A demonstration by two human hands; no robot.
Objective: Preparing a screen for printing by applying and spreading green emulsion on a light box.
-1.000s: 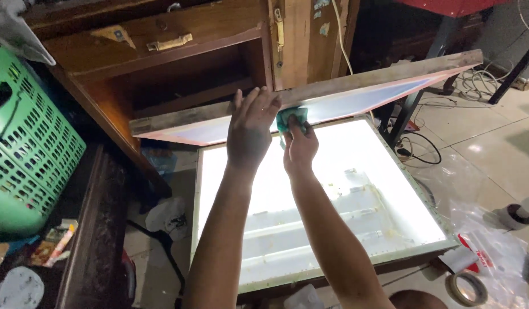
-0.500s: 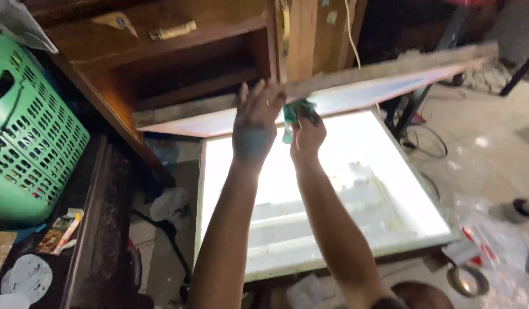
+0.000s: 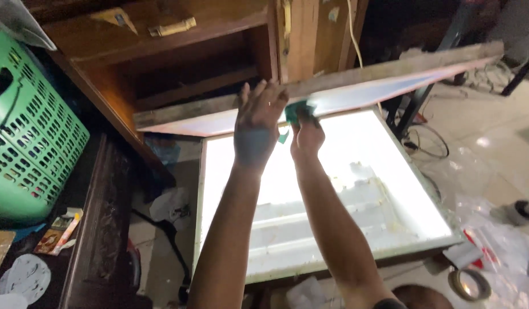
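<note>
Taking the glowing light box (image 3: pixel 356 229) below my arms as the landmark: far to its left a green plastic basket (image 3: pixel 30 143) with a slotted wall leans against a dark carved wooden edge (image 3: pixel 98 229), and under the basket lie a few small packets (image 3: pixel 56 234) and a pale round disc (image 3: pixel 24 277); nearer the light box, on the floor just left of its frame, sits some crumpled pale paper (image 3: pixel 170 206); above the light box a wooden cabinet (image 3: pixel 179 63) stands open, with a small brass-coloured fitting (image 3: pixel 173 27) on its upper rail; tilted up over the far edge of the light box is a wood-framed screen (image 3: pixel 362 77), its underside lit pale; my left hand (image 3: pixel 257 123) is flat against that frame's lower edge, fingers spread wide and holding nothing; just right of it my right hand (image 3: pixel 306 134) has its fingers closed on a green cloth (image 3: pixel 296 111), which is pressed to the underside of the screen, above the far edge of the light box; to the right of the light box cables (image 3: pixel 427 143) coil on the floor, and clear plastic wrap (image 3: pixel 493 229) and a roll of tape (image 3: pixel 469 283) lie near its front right corner.
</note>
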